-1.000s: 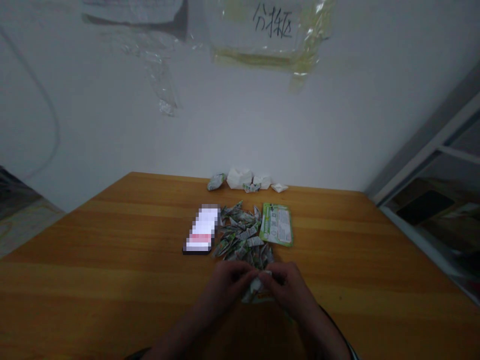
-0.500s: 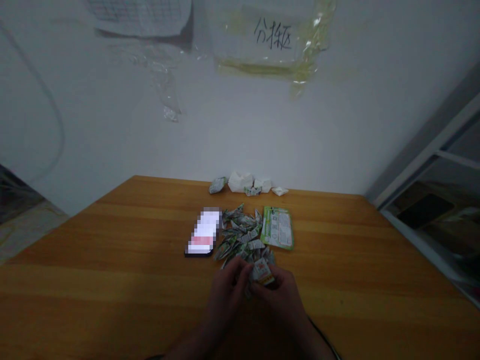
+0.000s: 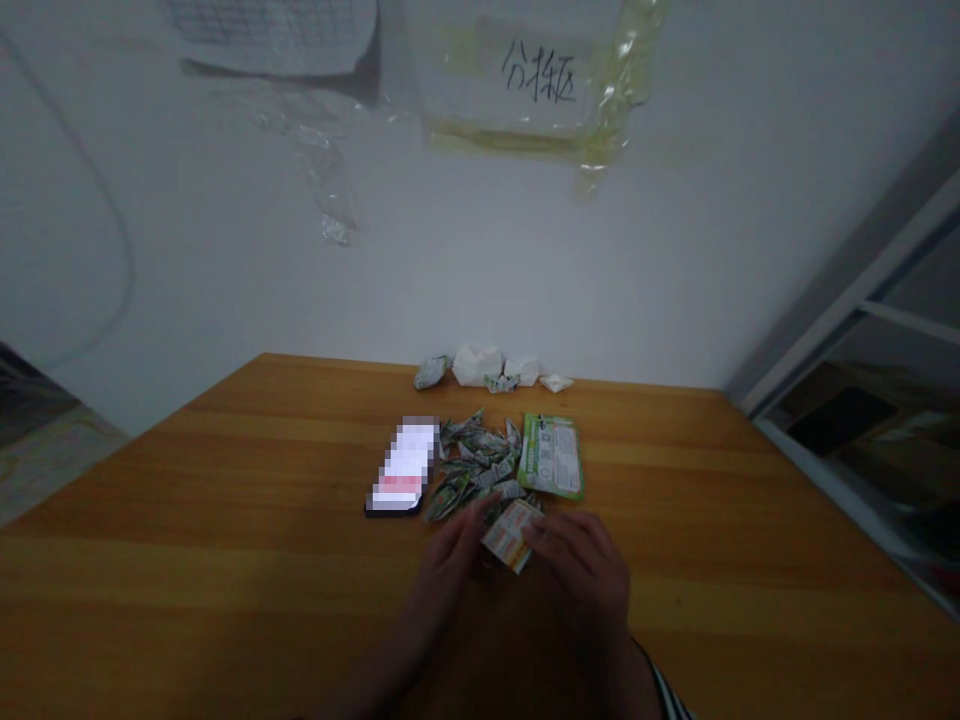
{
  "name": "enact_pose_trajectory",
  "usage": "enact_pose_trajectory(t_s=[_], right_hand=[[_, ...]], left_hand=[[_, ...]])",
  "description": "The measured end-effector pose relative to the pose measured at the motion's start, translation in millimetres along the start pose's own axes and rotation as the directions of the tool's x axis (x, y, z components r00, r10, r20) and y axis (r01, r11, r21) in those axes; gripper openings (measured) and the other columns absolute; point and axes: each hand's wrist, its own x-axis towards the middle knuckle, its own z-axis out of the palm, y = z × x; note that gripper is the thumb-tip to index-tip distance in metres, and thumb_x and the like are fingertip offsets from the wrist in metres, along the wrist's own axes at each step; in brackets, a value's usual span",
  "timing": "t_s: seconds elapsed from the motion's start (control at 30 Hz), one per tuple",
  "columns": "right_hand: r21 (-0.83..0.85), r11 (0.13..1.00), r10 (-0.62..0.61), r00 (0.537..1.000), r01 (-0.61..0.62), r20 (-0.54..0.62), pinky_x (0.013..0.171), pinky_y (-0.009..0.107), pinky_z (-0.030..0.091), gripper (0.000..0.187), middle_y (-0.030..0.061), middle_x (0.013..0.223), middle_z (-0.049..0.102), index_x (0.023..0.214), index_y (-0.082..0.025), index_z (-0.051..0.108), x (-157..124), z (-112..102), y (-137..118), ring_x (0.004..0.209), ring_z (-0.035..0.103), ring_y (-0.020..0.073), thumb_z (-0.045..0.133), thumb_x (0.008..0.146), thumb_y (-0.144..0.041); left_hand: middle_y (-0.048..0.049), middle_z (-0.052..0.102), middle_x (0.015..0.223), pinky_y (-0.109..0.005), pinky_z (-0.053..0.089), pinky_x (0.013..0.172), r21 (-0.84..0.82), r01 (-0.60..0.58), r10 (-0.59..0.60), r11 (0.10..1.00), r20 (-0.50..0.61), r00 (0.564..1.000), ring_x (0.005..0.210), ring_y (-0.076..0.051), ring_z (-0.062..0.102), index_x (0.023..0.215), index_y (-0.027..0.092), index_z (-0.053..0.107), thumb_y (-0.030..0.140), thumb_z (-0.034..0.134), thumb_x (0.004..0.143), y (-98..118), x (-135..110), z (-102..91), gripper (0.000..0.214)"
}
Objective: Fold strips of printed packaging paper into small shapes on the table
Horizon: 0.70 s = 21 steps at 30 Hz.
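My left hand [image 3: 448, 566] and my right hand [image 3: 585, 569] meet over a small printed paper piece [image 3: 511, 534] near the front of the wooden table [image 3: 225, 520]. Both hands pinch its edges, the left from the left side, the right from the right. The piece looks flat and partly folded, white with orange print. Just beyond it lies a pile of several small folded paper shapes [image 3: 476, 466] in green and white. A green printed sheet [image 3: 553, 456] lies flat to the right of the pile.
A phone [image 3: 405, 468] with a lit screen lies left of the pile. Crumpled white paper scraps [image 3: 491, 368] sit at the table's far edge against the wall. A metal frame [image 3: 847, 310] stands at the right. Taped plastic with handwriting hangs on the wall [image 3: 536, 80].
The hands have moved slightly away from me toward the pile. The paper piece, crumpled between the fingers a second ago, now shows as a flatter printed sheet.
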Motion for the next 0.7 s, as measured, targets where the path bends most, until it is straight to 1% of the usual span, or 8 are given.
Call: enact_pose_trajectory(t_s=[0.1,0.2,0.27,0.33,0.4,0.53,0.6,0.7], right_hand=[[-0.024,0.999,-0.029,0.998,0.031,0.058,0.084,0.039,0.050,0.030,0.0027,0.106,0.075,0.104,-0.035,0.071,-0.3,3.7,3.0,0.100,0.064,0.0218,0.063,0.085,-0.013],[0.045,0.998,-0.037,0.994,0.032,0.100,0.093,0.044,0.044,0.028,0.0008,0.120,0.069,0.098,-0.037,0.072,2.3,8.0,0.4,0.114,0.058,0.0229,0.065,0.084,-0.015],[0.161,0.986,0.017,0.993,-0.036,0.121,0.097,0.046,0.041,0.022,0.0015,0.125,0.066,0.092,-0.035,0.074,4.1,10.2,-3.4,0.120,0.054,0.0249,0.067,0.081,-0.018],[0.310,0.926,0.176,0.972,-0.217,0.154,0.097,0.045,0.043,0.012,0.0045,0.125,0.066,0.082,-0.030,0.076,4.6,12.7,-8.1,0.119,0.054,0.0268,0.069,0.079,-0.021],[0.431,0.772,0.416,0.884,-0.467,0.212,0.091,0.040,0.047,0.007,0.0083,0.116,0.069,0.074,-0.024,0.076,3.9,15.9,-12.6,0.109,0.061,0.0271,0.070,0.079,-0.024],[0.537,0.352,0.726,0.586,-0.767,0.361,0.063,0.029,0.050,0.018,0.0059,0.071,0.071,0.066,-0.017,0.072,2.6,21.8,-17.3,0.068,0.065,0.0206,0.072,0.075,-0.032],[0.557,0.259,0.757,0.524,-0.789,0.390,0.057,0.026,0.047,0.022,0.0026,0.060,0.066,0.063,-0.015,0.070,3.7,22.6,-18.5,0.060,0.061,0.0177,0.074,0.071,-0.035],[0.563,0.235,0.792,0.492,-0.793,0.362,0.055,0.024,0.045,0.024,0.0009,0.057,0.063,0.059,-0.015,0.067,6.5,22.2,-21.4,0.057,0.057,0.0157,0.076,0.067,-0.036]], left_hand=[[-0.0099,0.074,0.099,-0.031,0.054,0.073,-0.182,0.145,-0.125,0.973,0.118,0.985,0.084,-0.022,0.068,0.113,0.014,0.069,0.050,0.068,0.077,2.0,4.0,-4.6,0.051],[-0.0095,0.076,0.094,-0.031,0.054,0.071,-0.251,0.182,-0.158,0.951,0.111,0.981,0.080,-0.022,0.069,0.118,0.015,0.066,0.047,0.076,0.070,1.0,6.3,-7.8,0.058],[-0.0081,0.076,0.087,-0.029,0.054,0.066,-0.265,0.190,-0.167,0.945,0.105,0.980,0.074,-0.020,0.069,0.122,0.015,0.063,0.046,0.078,0.068,1.2,5.3,-7.5,0.064],[-0.0060,0.075,0.081,-0.027,0.053,0.064,-0.253,0.178,-0.155,0.951,0.109,0.982,0.070,-0.018,0.068,0.123,0.016,0.062,0.045,0.078,0.068,2.9,2.9,-5.5,0.064],[-0.0047,0.075,0.080,-0.026,0.054,0.066,-0.230,0.143,-0.122,0.962,0.103,0.987,0.072,-0.018,0.068,0.120,0.018,0.065,0.044,0.075,0.072,5.0,0.3,-3.2,0.055],[-0.0084,0.075,0.101,-0.032,0.055,0.080,-0.112,0.022,-0.010,0.994,0.107,0.994,0.094,-0.024,0.069,0.106,0.020,0.073,0.040,0.072,0.076,5.0,-1.4,-0.7,0.036],[-0.0091,0.074,0.108,-0.034,0.053,0.087,-0.021,-0.048,0.050,0.999,0.108,0.993,0.101,-0.026,0.067,0.104,0.020,0.074,0.032,0.074,0.074,2.1,-1.0,0.1,0.033],[-0.0081,0.074,0.111,-0.036,0.051,0.092,0.070,-0.119,0.113,0.990,0.087,0.990,0.102,-0.026,0.067,0.111,0.022,0.072,0.028,0.070,0.077,-3.5,-0.8,1.9,0.034]])
